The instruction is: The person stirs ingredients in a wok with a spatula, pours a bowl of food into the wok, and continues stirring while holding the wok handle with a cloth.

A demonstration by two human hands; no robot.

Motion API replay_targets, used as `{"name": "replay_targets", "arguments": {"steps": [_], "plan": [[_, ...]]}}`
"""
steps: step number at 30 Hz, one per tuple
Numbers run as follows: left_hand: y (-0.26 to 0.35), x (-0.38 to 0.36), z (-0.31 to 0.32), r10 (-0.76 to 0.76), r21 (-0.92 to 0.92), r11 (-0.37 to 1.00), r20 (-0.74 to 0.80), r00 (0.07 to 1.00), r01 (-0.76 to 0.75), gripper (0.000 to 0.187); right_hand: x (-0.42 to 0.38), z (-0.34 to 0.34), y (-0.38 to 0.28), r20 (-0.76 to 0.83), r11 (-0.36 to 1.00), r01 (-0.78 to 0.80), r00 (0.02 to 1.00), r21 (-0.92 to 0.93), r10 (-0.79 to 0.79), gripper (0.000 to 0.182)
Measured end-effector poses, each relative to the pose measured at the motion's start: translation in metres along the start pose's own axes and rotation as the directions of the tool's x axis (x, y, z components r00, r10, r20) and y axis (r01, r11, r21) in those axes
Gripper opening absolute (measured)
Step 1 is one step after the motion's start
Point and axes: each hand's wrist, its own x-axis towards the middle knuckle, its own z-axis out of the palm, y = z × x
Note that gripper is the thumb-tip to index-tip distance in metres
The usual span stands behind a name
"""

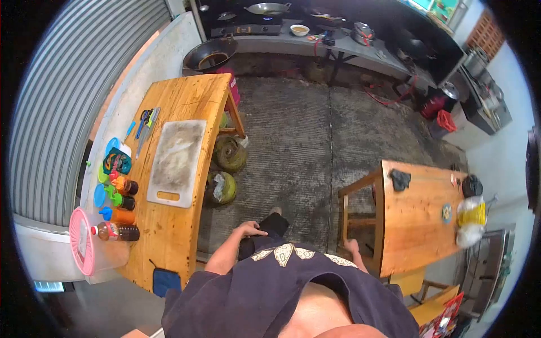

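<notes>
Below the middle of the head view, my left hand (249, 228) rests at my dark-clothed thigh, its fingers loosely apart and holding nothing visible. My right hand (351, 246) hangs near the left edge of the right wooden table (417, 225); its fingers are too small to make out. To the left stands another wooden table (211, 90) bearing a stained white cutting board (176, 158). A knife (145, 135) and blue-handled scissors (144, 116) lie beyond the board. Sauce bottles (121, 216) and a clear container with a pink lid (84, 241) are along the left edge.
Green gas cylinders (229, 153) stand beside the left table. A big wok (211, 54) is past its far end. Along the back wall runs a counter (389, 54) with pans and a bowl (299, 30). A dark cloth (400, 180) lies on the right table.
</notes>
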Motion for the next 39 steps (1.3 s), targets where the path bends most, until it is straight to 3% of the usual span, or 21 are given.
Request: {"name": "replay_targets", "arguments": {"steps": [2, 3, 6, 7, 9, 11, 12, 13, 17, 20, 23, 25, 27, 28, 29, 30, 31, 35, 37, 38, 39], "plan": [[0.010, 0.056, -0.031, -0.045, 0.135, 0.991, 0.188, 0.981, 0.019, 0.069, 0.082, -0.018, -0.033, -0.048, 0.988, 0.157, 0.986, -0.006, -0.157, 0.041], [0.026, 0.064, -0.040, 0.006, 0.190, 0.982, 0.026, 1.000, -0.011, 0.057, 0.111, -0.029, -0.057, -0.101, 0.980, 0.198, 0.976, 0.026, -0.195, 0.039], [0.059, 0.113, -0.105, 0.010, 0.025, 1.000, -0.171, 0.985, -0.006, 0.053, 0.168, -0.036, -0.138, -0.230, 0.952, 0.291, 0.937, 0.092, -0.264, 0.035], [0.066, 0.132, -0.135, 0.073, 0.030, 0.997, -0.098, 0.993, -0.070, 0.050, 0.184, -0.045, -0.159, -0.272, 0.943, 0.319, 0.920, 0.094, -0.283, 0.034], [0.080, 0.161, -0.209, 0.132, 0.033, 0.991, 0.025, 0.991, -0.133, 0.040, 0.246, -0.025, -0.171, -0.014, 0.968, 0.250, 0.968, -0.008, -0.250, 0.043], [0.098, 0.192, -0.264, 0.111, 0.085, 0.990, 0.054, 0.992, -0.115, 0.037, 0.226, -0.066, -0.240, 0.223, 0.975, 0.201, 0.959, -0.093, -0.176, 0.045], [0.106, 0.202, -0.292, 0.090, 0.120, 0.988, 0.073, 0.993, -0.098, 0.035, 0.285, -0.022, -0.211, 0.240, 0.986, 0.127, 0.966, -0.104, -0.099, 0.044], [0.111, 0.215, -0.309, 0.106, 0.071, 0.991, 0.098, 0.989, -0.114, 0.030, 0.292, -0.030, -0.227, 0.198, 0.994, 0.050, 0.980, -0.100, -0.029, 0.043], [0.158, 0.257, -0.362, 0.089, 0.339, 0.937, 0.016, 0.996, -0.089, 0.033, 0.336, -0.082, -0.302, 0.193, 0.999, -0.029, 0.981, -0.044, 0.037, 0.042], [0.156, 0.290, -0.375, -0.014, 0.092, 0.995, -0.256, 0.967, 0.039, 0.036, 0.396, -0.113, -0.357, 0.205, 0.997, -0.008, 0.979, -0.070, 0.022, 0.041], [0.136, 0.371, -0.418, 0.145, 0.145, 0.985, -0.425, 0.893, -0.092, 0.030, 0.481, -0.147, -0.417, 0.216, 0.986, 0.078, 0.975, -0.150, -0.044, 0.040], [0.202, 0.327, -0.504, -0.029, -0.021, 1.000, -0.654, 0.756, 0.020, 0.022, 0.557, -0.172, -0.455, 0.218, 0.947, 0.216, 0.962, -0.238, -0.165, 0.039], [0.225, 0.355, -0.576, 0.077, 0.094, 0.996, -0.726, 0.683, -0.013, 0.020, 0.641, -0.208, -0.515, 0.161, 0.821, 0.456, 0.890, -0.345, -0.427, 0.039], [0.241, 0.364, -0.615, 0.030, 0.109, 0.992, -0.707, 0.707, 0.067, 0.024, 0.678, -0.224, -0.556, 0.089, 0.731, 0.567, 0.809, -0.381, -0.581, 0.039], [0.255, 0.374, -0.651, -0.020, 0.122, 0.982, -0.686, 0.728, 0.142, 0.027, 0.636, -0.284, -0.662, -0.051, 0.793, 0.581, 0.800, -0.182, -0.598, 0.038], [0.266, 0.382, -0.681, -0.071, 0.097, 0.981, -0.624, 0.778, 0.167, 0.030, 0.670, -0.301, -0.715, -0.160, 0.681, 0.689, 0.664, -0.248, -0.730, 0.040], [0.272, 0.388, -0.705, -0.121, 0.071, 0.979, -0.552, 0.825, 0.191, 0.032, 0.663, -0.334, -0.790, -0.202, 0.780, 0.608, 0.753, -0.150, -0.626, 0.041], [0.234, 0.480, -0.726, -0.128, 0.011, 0.990, -0.376, 0.918, 0.142, 0.043, 0.665, -0.419, -1.020, -0.363, 0.597, 0.794, 0.525, -0.118, -0.770, 0.034], [0.249, 0.486, -0.757, -0.165, -0.016, 0.985, -0.333, 0.928, 0.170, 0.048, 0.674, -0.444, -1.103, -0.415, 0.419, 0.875, 0.297, -0.243, -0.860, 0.036], [0.252, 0.497, -0.777, -0.180, -0.108, 0.982, -0.339, 0.923, 0.152, 0.048, 0.694, -0.448, -1.137, -0.483, 0.249, 0.899, 0.048, -0.361, -0.874, 0.039], [0.248, 0.518, -0.788, -0.196, -0.202, 0.970, -0.336, 0.921, 0.133, 0.048, 0.686, -0.458, -1.170, -0.422, 0.358, 0.839, 0.173, -0.409, -0.890, 0.042]]}}
